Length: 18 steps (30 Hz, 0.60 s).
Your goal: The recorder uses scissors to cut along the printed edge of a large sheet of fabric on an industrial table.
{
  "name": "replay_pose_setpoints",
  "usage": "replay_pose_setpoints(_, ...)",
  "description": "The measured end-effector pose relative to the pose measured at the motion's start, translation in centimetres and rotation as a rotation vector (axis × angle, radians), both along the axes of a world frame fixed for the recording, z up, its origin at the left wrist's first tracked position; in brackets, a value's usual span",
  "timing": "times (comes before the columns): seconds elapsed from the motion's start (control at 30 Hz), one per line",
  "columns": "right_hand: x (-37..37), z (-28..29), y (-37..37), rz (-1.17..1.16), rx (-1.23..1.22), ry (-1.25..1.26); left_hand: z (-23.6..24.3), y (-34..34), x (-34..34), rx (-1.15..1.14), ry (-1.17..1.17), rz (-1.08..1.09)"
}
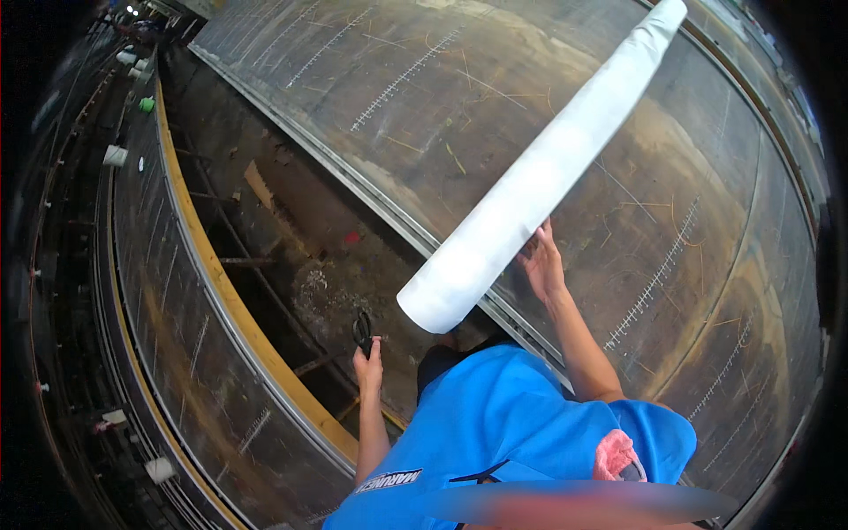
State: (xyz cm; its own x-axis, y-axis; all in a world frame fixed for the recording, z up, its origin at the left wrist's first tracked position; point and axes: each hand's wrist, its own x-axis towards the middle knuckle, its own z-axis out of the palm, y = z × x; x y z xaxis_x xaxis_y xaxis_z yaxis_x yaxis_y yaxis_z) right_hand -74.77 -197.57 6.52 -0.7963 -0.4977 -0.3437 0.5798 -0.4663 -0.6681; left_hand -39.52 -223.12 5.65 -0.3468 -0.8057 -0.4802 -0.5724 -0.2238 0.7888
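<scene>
Over tabletop, right fingers (partly hidden) spread against roll; left fingers clasp tool.

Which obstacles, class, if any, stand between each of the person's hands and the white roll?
Nothing visible does. The right hand appears to touch the white roll at its edge. Between the left hand and the roll is open space, though that hand holds a black tool.

I see a plain white roll, a black tool, a blue shirt and a pink cloth; I also get a brown tabletop with tan streaks and pale ladder-like ticks, plus a yellow beam.
</scene>
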Motion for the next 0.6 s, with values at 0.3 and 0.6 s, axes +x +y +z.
replay_pose_setpoints(0.3, -6.4, -6.4, -14.1, -0.125, -0.076, -0.114, -1.2, -17.9, -6.1, -0.16, 0.118, -0.134)
replay_pose_setpoints(0.6, -8.8, -0.6, -23.1, -0.126, 0.191, -0.053, -4.5, -32.4, 2.6, 0.108, 0.234, 0.381)
